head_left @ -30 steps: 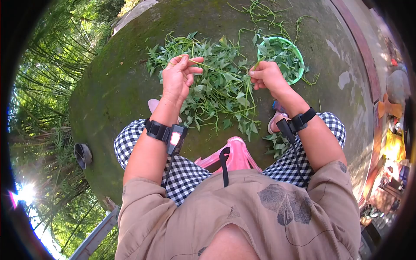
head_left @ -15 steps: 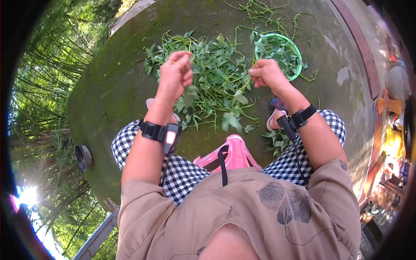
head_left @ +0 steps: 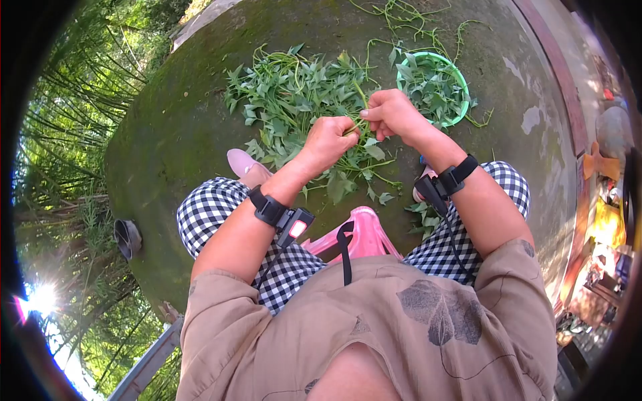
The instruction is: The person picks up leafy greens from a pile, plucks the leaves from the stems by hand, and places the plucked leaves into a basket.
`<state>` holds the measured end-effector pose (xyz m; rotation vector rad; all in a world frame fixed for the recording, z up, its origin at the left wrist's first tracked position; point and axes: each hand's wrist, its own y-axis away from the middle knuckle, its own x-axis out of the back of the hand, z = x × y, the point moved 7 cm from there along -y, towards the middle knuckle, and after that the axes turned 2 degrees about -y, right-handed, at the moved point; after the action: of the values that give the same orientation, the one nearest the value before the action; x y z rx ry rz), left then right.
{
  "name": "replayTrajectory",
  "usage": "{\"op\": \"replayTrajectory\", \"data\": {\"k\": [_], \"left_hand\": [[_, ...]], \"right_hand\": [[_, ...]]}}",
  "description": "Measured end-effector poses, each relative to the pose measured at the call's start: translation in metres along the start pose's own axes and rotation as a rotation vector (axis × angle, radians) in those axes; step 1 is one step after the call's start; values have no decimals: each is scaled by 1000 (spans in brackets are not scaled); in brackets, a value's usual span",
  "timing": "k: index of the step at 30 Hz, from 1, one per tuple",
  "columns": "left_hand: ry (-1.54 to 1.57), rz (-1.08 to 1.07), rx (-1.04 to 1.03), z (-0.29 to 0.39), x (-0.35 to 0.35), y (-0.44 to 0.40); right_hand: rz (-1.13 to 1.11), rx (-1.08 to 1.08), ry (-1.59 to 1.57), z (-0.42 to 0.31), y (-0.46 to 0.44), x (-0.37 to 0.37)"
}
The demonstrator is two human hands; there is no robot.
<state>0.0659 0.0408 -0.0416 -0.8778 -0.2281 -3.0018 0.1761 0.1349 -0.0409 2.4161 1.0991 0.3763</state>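
Note:
A wide pile of leafy green stems (head_left: 287, 87) lies on the mossy ground in front of me. My left hand (head_left: 329, 142) is closed on a green stem above the right part of the pile. Beside it, nearly touching, my right hand (head_left: 391, 115) pinches a green stem whose upper end sticks up between finger and thumb. A green-rimmed basket (head_left: 464, 87) holding leaves stands just beyond my right hand. Leaves hang below my two hands, and which stem they belong to is unclear.
Thin bare vines (head_left: 408, 23) are strewn beyond the basket. Under me is a pink stool (head_left: 364, 230). A few leaves (head_left: 428, 217) lie by my right foot. A dark pot (head_left: 127, 239) sits at the left edge of the ground, near bamboo.
My left hand has moved right from the left part of the pile to meet my right hand. My right hand has shifted slightly left, away from the basket.

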Motion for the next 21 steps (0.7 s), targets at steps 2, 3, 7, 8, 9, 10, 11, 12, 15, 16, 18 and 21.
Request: {"op": "replayTrajectory", "data": {"k": [2, 3, 7, 8, 9, 10, 11, 12, 15, 16, 18, 21], "left_hand": [[-23, 17, -45, 2, 1, 0], [-14, 21, -59, 4, 1, 1], [2, 55, -37, 4, 2, 4], [95, 78, -3, -2, 1, 4], [187, 101, 31, -8, 0, 4], [279, 124, 65, -13, 0, 4], [388, 137, 154, -23, -3, 5], [496, 150, 242, -25, -3, 7], [751, 163, 427, -25, -2, 13], [824, 164, 474, -26, -3, 16], [816, 163, 485, -29, -5, 17], [883, 178, 521, -35, -6, 18]], "right_hand": [[-6, -9, -23, -1, 1, -2], [-10, -6, -17, -1, 0, -3], [-8, 4, -29, 0, -1, -4], [-4, 6, -41, 0, -1, -5], [-2, 7, -52, 1, 0, -5], [-1, 9, -62, 1, 0, -5], [1, 10, -73, 1, 0, -5], [-1, 13, -78, 0, 0, -5], [-1, 14, -89, 0, 1, -5], [0, 10, -89, 0, 2, -6], [-2, 4, -87, 2, 3, -6], [-6, -4, -82, 5, 4, -3]]}}
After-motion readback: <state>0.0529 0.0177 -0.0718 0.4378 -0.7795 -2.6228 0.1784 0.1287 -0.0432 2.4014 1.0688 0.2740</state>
